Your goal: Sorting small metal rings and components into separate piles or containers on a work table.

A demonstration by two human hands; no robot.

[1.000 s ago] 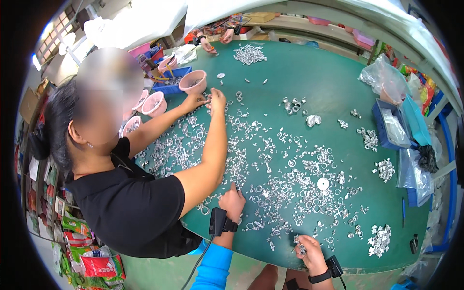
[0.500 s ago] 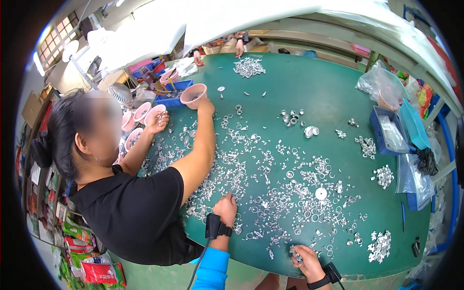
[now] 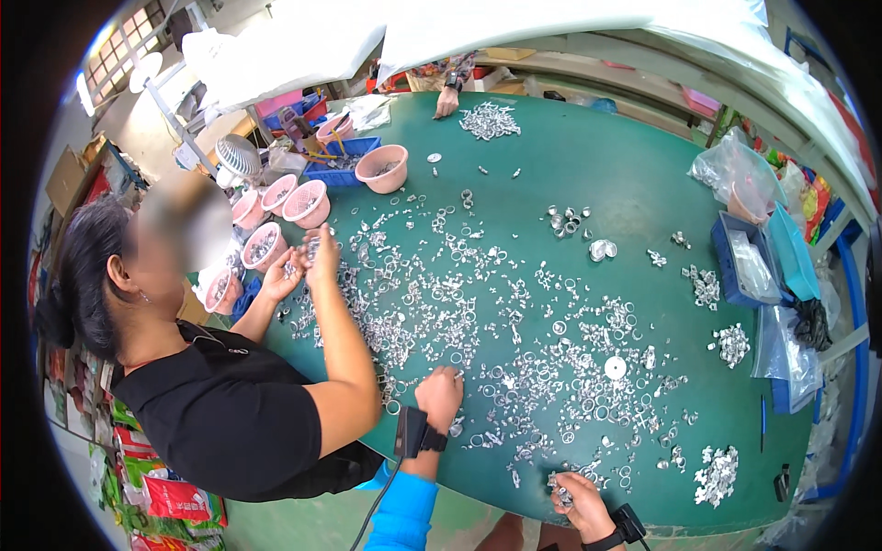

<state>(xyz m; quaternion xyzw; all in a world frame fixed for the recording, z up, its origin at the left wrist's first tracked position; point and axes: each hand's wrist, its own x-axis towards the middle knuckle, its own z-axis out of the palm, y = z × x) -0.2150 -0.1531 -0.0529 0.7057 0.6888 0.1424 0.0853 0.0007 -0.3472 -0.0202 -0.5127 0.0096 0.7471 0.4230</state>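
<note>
Across the green table lies a broad scatter of small silver metal pieces point(image 3: 537, 404), many of them rings. My left hand point(image 3: 438, 397) reaches in among them near the front edge, fingers closed together; whatever lies between the fingertips is too small to name. Near the table's front edge my right hand point(image 3: 583, 505) is curled around a cluster of silver metal pieces point(image 3: 559, 489), which shows between thumb and fingers. A white disc point(image 3: 616, 368) rests in the scatter, beyond my right hand.
A co-worker point(image 3: 230, 395) on the left holds silver pieces beside several pink baskets point(image 3: 306, 204). Sorted silver piles point(image 3: 717, 476) line the right side, near a blue bin point(image 3: 742, 262) and a pen point(image 3: 763, 422). Another person's hand point(image 3: 446, 103) rests at the far edge.
The co-worker's arm has drawn back from the far pink basket to their other hand. My left hand has shifted slightly, fingertips moving right; my right hand stays nearly in place.
</note>
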